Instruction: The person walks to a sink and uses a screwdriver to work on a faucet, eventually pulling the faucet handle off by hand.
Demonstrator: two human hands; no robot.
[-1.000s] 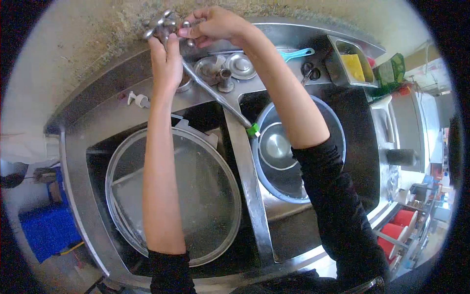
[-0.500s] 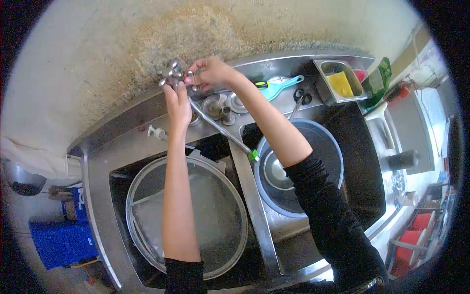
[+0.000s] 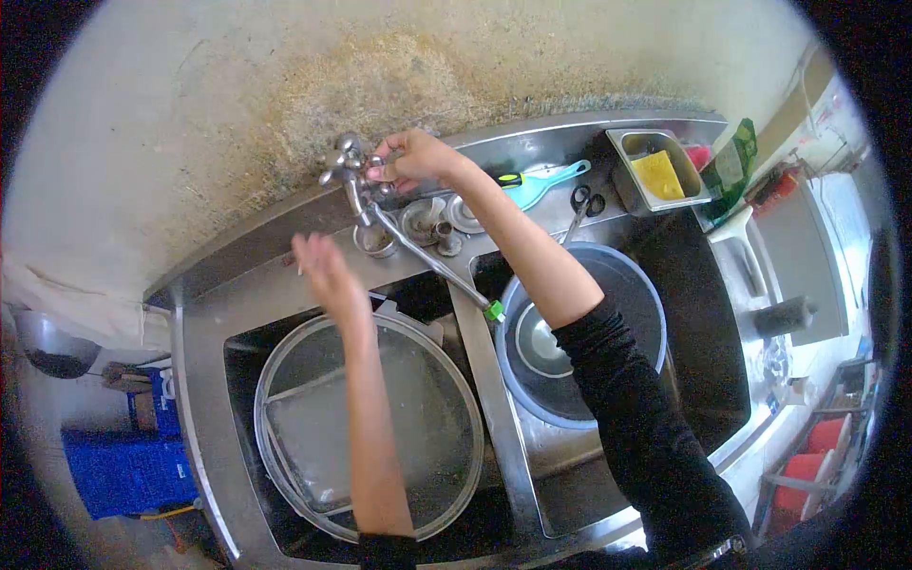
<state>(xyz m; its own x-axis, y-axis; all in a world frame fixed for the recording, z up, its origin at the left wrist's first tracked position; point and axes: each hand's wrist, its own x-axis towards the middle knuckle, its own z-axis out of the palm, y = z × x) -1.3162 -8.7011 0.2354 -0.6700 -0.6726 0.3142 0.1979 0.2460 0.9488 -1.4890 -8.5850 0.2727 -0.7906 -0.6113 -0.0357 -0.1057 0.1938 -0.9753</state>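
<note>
Right hand [image 3: 415, 158] grips tap [image 3: 344, 163]; left hand [image 3: 321, 266] empty.

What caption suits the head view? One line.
Right hand on the tap handle, left hand open above the steel sink.

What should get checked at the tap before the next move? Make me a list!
1. Right hand grips the tap handle: ok.
2. Left hand is open in the air, touching nothing: ok.
3. Green spout tip is over a bowl: cannot tell; it sits by the divider, at the edge of the blue-rimmed bowl.
4. Water is off: ok, no stream shows.
5. Scissors lie away from both hands: ok.
</note>
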